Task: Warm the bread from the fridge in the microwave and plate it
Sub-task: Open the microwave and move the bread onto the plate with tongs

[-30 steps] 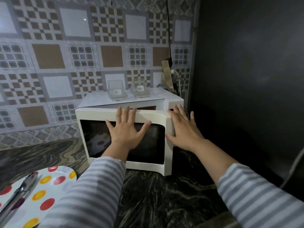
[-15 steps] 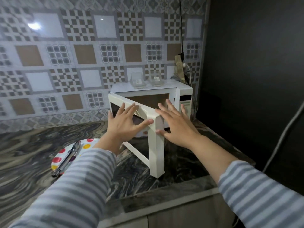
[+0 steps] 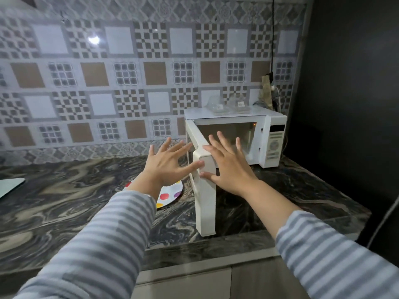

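Observation:
A white microwave (image 3: 273, 137) stands on the dark marble counter at the right, against the tiled wall. Its door (image 3: 205, 203) is swung wide open toward me, edge-on. My left hand (image 3: 166, 164) is spread flat on the door's outer face, thumb at the door's edge. My right hand (image 3: 226, 165) lies with straight fingers against the door's inner side and free edge. The lit cavity shows behind my right hand; I see no bread. A white plate with coloured dots (image 3: 169, 196) lies on the counter left of the door, partly hidden by my left arm.
Two clear plastic containers (image 3: 228, 106) sit on top of the microwave. A black cable (image 3: 272, 39) hangs down the wall to a socket behind it. A dark wall (image 3: 349, 104) closes the right side. A pale board corner (image 3: 8, 186) shows at far left.
The microwave door has swung from nearly closed to wide open, with both hands staying on it. The view has pulled back, away from the microwave.

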Available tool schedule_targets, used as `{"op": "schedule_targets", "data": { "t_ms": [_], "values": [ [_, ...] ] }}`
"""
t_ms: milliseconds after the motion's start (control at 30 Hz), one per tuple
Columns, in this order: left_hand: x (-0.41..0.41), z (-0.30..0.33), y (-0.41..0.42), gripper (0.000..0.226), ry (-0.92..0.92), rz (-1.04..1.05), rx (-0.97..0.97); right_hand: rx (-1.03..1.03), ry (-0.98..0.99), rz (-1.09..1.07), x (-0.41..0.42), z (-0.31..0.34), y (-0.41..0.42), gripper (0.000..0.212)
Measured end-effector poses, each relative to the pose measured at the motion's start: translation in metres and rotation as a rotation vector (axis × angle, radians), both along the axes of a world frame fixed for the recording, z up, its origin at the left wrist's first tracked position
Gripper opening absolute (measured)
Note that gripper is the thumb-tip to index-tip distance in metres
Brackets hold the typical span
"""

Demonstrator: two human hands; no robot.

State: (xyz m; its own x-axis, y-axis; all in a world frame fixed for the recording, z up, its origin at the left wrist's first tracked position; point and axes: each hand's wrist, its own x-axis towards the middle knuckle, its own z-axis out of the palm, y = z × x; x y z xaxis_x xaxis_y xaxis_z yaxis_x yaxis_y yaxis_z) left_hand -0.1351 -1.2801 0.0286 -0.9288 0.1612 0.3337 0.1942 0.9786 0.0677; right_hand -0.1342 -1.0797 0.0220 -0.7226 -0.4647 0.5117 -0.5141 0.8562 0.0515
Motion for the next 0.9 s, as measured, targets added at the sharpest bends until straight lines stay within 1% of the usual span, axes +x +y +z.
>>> {"op": "schedule_targets", "data": {
  "t_ms": [167,300,467,600,667,733,900],
  "values": [
    [0.01,0.001,-0.03,0.098,-0.014,0.001,-0.014,-0.054,-0.002,-0.053,0.016,-0.001,-0.038,0.078],
    [0.017,0.002,-0.053,0.09,-0.04,-0.026,0.005,-0.025,0.093,-0.101,0.029,-0.001,-0.065,0.076],
    [0.026,-0.008,-0.106,0.071,-0.091,0.064,0.07,0.08,0.187,-0.028,0.039,-0.001,-0.117,0.065],
    [0.027,-0.033,-0.144,0.068,-0.159,0.16,0.135,0.195,0.184,0.073,0.037,-0.019,-0.161,0.056],
    [0.025,-0.05,-0.156,0.067,-0.195,0.191,0.158,0.247,0.082,0.076,0.032,-0.035,-0.177,0.055],
    [0.021,-0.07,-0.167,0.066,-0.236,0.212,0.182,0.287,-0.058,0.026,0.021,-0.058,-0.191,0.059],
    [-0.003,-0.118,-0.19,0.065,-0.297,0.264,0.257,0.165,-0.449,-0.082,-0.021,-0.117,-0.209,0.059]
  ]
}}
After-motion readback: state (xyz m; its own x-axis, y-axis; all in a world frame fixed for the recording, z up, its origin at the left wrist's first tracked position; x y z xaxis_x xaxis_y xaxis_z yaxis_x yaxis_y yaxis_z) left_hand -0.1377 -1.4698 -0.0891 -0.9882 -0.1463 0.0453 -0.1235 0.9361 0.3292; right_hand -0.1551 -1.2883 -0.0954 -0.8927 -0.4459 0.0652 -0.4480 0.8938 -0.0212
